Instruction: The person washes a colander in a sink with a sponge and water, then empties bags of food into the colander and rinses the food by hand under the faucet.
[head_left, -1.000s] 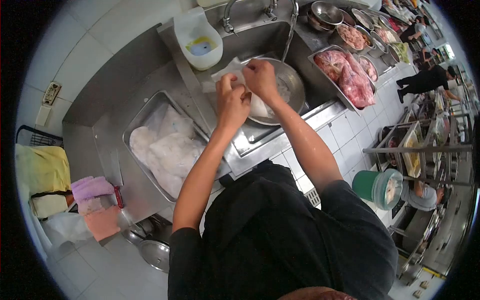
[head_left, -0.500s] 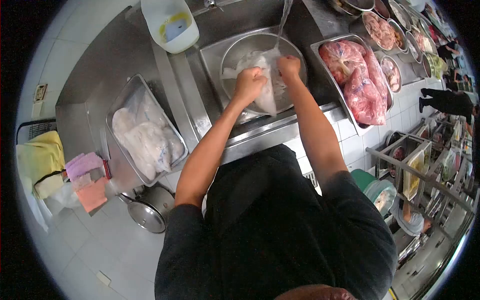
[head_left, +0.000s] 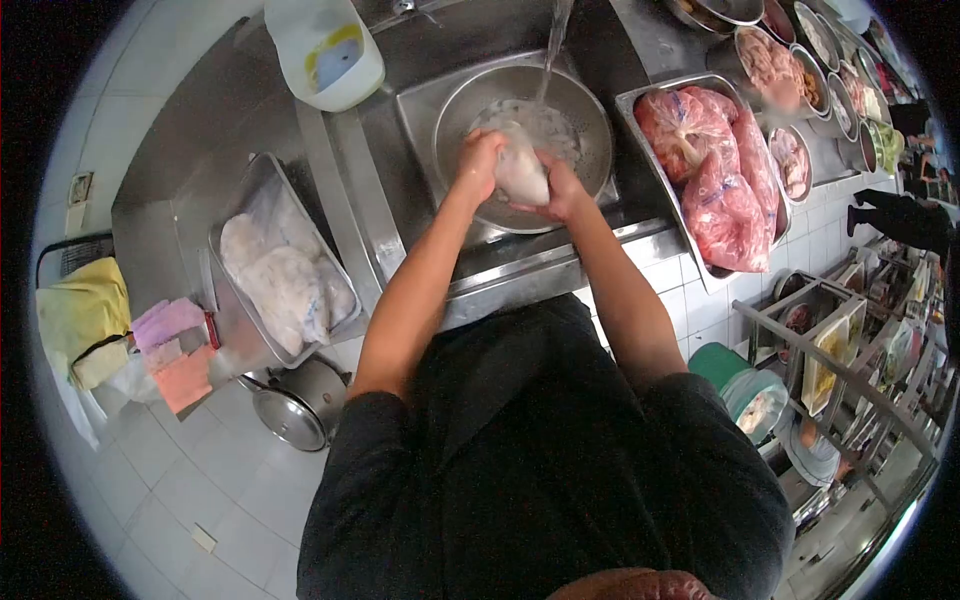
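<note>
Over a round metal bowl (head_left: 447,112) in the sink, my left hand (head_left: 482,163) and my right hand (head_left: 560,190) hold a pale white bag (head_left: 522,172) between them. The left fingers are closed on its upper left side. My right hand cups its lower right side from below. What is inside the bag cannot be made out. Behind it a stream of water (head_left: 556,45) runs into the bowl, where the water is rippled and foamy.
A metal tray of bagged white food (head_left: 290,265) stands left of the sink. On the right is a tray with bagged pink meat (head_left: 715,175), then several metal bowls of food. A white plastic container (head_left: 325,60) sits at the sink's back left. A green bucket (head_left: 722,365) stands below.
The white bag was spread out and hanging between both fists; now it is gathered into a compact bundle. My right hand has moved down and left, under it.
</note>
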